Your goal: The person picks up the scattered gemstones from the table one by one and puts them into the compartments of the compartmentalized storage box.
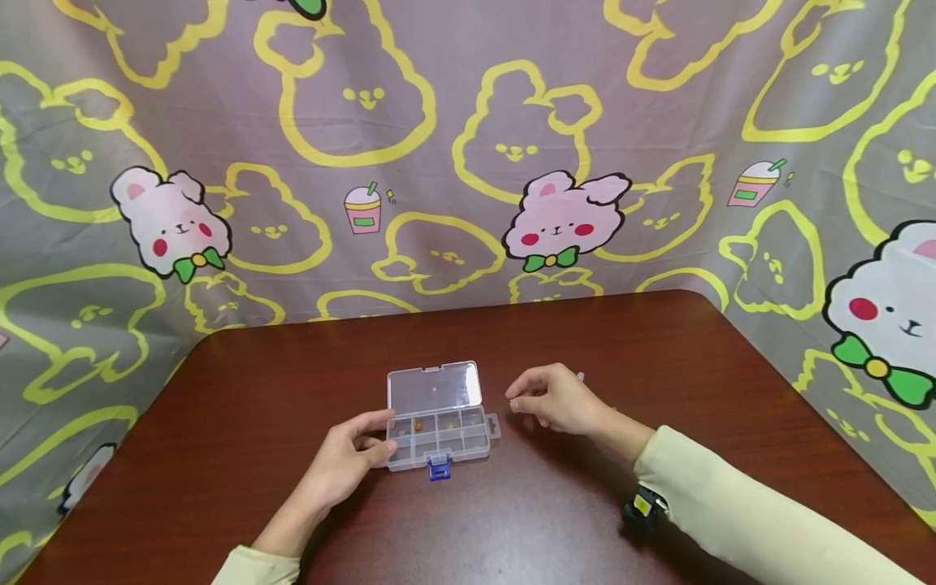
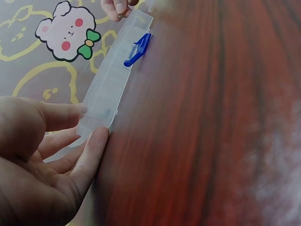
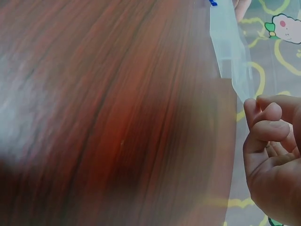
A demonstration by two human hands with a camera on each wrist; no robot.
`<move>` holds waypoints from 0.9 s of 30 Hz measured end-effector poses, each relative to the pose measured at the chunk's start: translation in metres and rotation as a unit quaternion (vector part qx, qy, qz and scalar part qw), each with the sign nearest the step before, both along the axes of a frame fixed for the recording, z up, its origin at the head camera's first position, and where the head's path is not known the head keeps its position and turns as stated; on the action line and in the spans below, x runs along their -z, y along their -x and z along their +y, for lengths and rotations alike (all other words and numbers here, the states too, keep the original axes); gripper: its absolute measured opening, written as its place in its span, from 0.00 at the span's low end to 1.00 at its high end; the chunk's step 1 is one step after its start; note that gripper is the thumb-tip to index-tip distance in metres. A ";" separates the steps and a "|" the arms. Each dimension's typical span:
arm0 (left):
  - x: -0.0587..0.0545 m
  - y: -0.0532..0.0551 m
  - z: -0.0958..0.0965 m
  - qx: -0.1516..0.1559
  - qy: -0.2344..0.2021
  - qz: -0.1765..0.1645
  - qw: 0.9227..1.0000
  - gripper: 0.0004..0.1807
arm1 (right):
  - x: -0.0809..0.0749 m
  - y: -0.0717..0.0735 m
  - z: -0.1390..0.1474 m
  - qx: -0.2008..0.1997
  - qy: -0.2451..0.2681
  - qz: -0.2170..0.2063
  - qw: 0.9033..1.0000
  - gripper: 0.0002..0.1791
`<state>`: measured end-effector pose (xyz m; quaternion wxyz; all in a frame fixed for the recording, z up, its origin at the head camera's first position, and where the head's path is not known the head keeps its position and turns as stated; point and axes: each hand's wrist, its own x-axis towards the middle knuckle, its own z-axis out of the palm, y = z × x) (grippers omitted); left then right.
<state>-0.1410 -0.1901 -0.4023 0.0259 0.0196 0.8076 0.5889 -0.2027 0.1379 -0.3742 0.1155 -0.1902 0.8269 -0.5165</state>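
Observation:
A clear plastic compartment box (image 1: 439, 445) lies on the table with its lid (image 1: 433, 390) raised at the back and a blue latch (image 1: 439, 469) at the front. One compartment has a small orange bead (image 1: 418, 425); a pale yellowish piece (image 1: 449, 425) sits in another. My left hand (image 1: 349, 455) grips the box's left end, thumb at the front and fingers behind. To the right of the box, my right hand (image 1: 559, 400) is raised over the table, thumb and index fingertips pinching a tiny piece (image 2: 121, 16), its kind too small to tell.
The brown wooden table (image 1: 556, 520) spreads around the box. A small whitish thing (image 1: 581, 376) shows just behind my right hand. A patterned curtain (image 1: 453, 162) stands along the table's back and sides. A dark band with a yellow mark (image 1: 642, 505) is at my right wrist.

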 end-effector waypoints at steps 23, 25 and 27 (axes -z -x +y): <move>0.000 0.000 0.000 0.000 -0.001 0.001 1.000 0.24 | 0.002 0.000 -0.044 -0.027 0.004 0.020 0.999 0.02; 0.000 0.000 0.000 0.001 -0.002 0.002 1.000 0.24 | 0.003 0.000 -0.045 -0.029 0.004 0.023 0.999 0.02; 0.000 0.000 -0.001 0.001 -0.005 0.002 1.000 0.24 | 0.003 0.001 -0.046 -0.030 0.004 0.027 0.999 0.02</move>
